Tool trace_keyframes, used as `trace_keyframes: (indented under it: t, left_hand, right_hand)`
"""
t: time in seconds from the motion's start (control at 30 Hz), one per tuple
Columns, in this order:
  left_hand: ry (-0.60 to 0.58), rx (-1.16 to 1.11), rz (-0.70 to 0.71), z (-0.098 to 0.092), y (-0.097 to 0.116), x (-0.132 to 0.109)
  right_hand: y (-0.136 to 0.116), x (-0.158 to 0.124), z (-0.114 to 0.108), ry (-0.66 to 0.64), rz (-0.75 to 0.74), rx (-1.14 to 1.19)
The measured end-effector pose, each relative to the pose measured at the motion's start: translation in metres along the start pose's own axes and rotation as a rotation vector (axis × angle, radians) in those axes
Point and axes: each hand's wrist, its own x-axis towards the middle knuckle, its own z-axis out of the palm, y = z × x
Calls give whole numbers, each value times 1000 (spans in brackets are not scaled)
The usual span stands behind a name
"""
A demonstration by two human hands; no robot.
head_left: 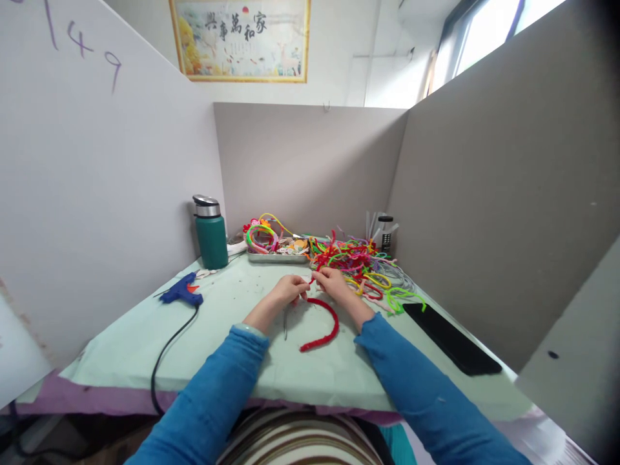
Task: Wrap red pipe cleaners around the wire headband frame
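Note:
My left hand (290, 289) and my right hand (331, 283) are close together above the middle of the table, fingers pinched. Between the fingertips runs a short stretch of red pipe cleaner, which both hands grip. A thicker, curved red pipe cleaner piece (334, 323) bends in a hook from just below my left fingertips to the right and back toward me. Whether it joins the strand in my fingers is hidden. A thin grey wire-like piece (285, 324) hangs or lies below my left hand.
A tangled heap of colourful pipe cleaners (353, 255) lies behind my right hand, beside a metal tray (278, 258) of small parts. A green bottle (212, 240) and a blue glue gun (183, 290) with cord are left. A black phone-like slab (450, 339) lies right. Partition walls (310, 161) enclose the table.

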Motion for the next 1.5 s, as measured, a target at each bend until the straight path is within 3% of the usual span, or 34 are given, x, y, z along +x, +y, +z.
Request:
trace_keyframes:
  t: [0.1, 0.2, 0.3, 0.5, 0.7, 0.93, 1.17, 1.27, 1.43, 1.5]
  left_hand:
    - [122, 351, 28, -2, 1, -2]
    - [74, 568, -7, -2, 2, -5]
    - [31, 604, -8, 0, 2, -6]
    - [141, 431, 68, 4, -8, 1]
    - [-18, 75, -79, 8, -12, 5]
    - [52, 164, 2, 7, -12, 6]
    - [68, 141, -17, 6, -10, 6]
    - [54, 114, -20, 6, -11, 6]
    - [5, -32, -98, 6, -12, 4]
    - [-18, -68, -120, 6, -11, 4]
  right_hand:
    - [-3, -2, -4, 38, 45, -1]
    - [-2, -2, -5, 30, 56, -60]
    - [2, 0, -3, -17, 14, -123]
    - [7, 2, 1, -64, -54, -130]
    - [10, 4, 1, -19, -40, -92]
    - [4, 2, -3, -59, -3, -4]
    - [1, -3, -5, -225, 10, -47]
    - [0, -2, -8, -166, 39, -55]
    - [0, 3, -12, 86, 30, -83]
    - [-1, 3, -13, 107, 42, -64]
